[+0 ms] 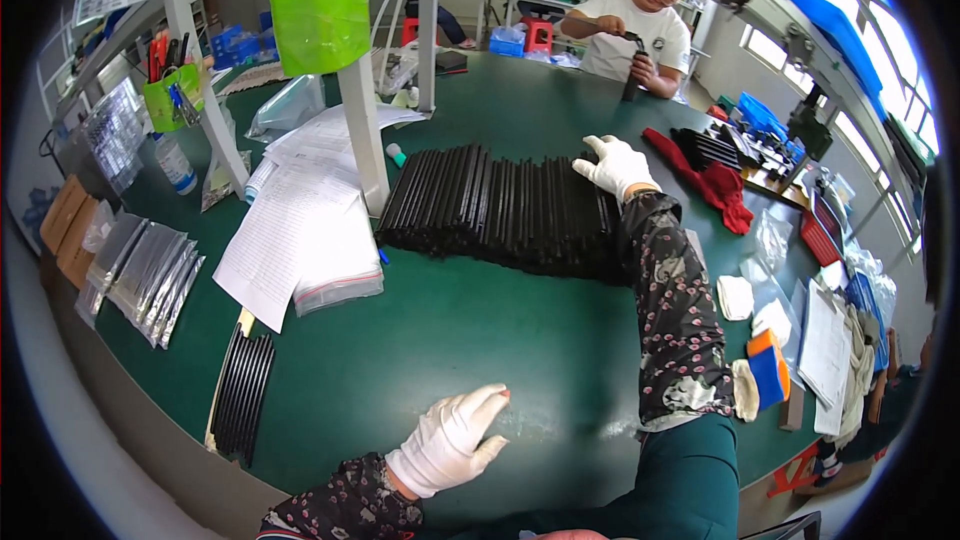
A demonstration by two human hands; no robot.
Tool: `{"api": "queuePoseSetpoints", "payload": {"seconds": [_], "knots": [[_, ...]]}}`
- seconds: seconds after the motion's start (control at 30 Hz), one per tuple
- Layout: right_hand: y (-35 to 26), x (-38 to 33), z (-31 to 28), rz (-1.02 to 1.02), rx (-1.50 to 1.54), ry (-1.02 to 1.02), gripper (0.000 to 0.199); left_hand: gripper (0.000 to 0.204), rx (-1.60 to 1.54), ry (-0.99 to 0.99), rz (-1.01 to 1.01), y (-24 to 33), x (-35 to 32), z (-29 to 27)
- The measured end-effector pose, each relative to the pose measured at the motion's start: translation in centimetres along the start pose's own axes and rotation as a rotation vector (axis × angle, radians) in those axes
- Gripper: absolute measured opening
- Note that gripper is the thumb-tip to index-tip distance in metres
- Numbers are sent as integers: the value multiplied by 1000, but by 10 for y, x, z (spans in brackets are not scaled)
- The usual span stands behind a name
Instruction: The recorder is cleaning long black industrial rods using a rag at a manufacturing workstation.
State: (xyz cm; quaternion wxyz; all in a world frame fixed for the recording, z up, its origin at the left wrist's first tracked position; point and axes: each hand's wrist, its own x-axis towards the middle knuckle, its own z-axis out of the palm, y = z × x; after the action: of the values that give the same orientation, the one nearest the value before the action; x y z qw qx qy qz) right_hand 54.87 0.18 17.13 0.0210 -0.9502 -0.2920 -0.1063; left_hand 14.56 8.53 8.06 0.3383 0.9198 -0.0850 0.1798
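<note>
A broad stack of thin black rods [500, 202] lies side by side on the green table. My right hand [615, 168], in a white glove, reaches out to the stack's far right end. Its fingers are apart at the rod tips, and I cannot tell whether they touch. Nearer to me, my left hand [450, 443], also gloved in white, is over the bare tabletop with fingers spread and nothing in it. To its left, a smaller row of black rods [243, 395] lies against a pale wooden strip [216, 395] near the table edge.
Printed papers [290, 225] and plastic bags lie by a metal post [362, 130] on the left. Silvery bags [150, 275] are farther left. A red cloth [710, 185], white cloths and an orange-blue block [768, 370] lie on the right. Across the table, a person [635, 35] handles a dark tool.
</note>
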Motion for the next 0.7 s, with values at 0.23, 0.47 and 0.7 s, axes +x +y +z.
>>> {"api": "queuePoseSetpoints", "payload": {"seconds": [0.23,0.47,0.7], "knots": [[0,32,8,111,44,-257,64,52,-47,-26,-52,-1,4,-7],[-12,2,3,110,47,-232,58,54,-2,-75,-53,-2,8,-11],[-20,-36,-5,95,48,-209,57,55,55,-20,9,-2,5,-11]]}}
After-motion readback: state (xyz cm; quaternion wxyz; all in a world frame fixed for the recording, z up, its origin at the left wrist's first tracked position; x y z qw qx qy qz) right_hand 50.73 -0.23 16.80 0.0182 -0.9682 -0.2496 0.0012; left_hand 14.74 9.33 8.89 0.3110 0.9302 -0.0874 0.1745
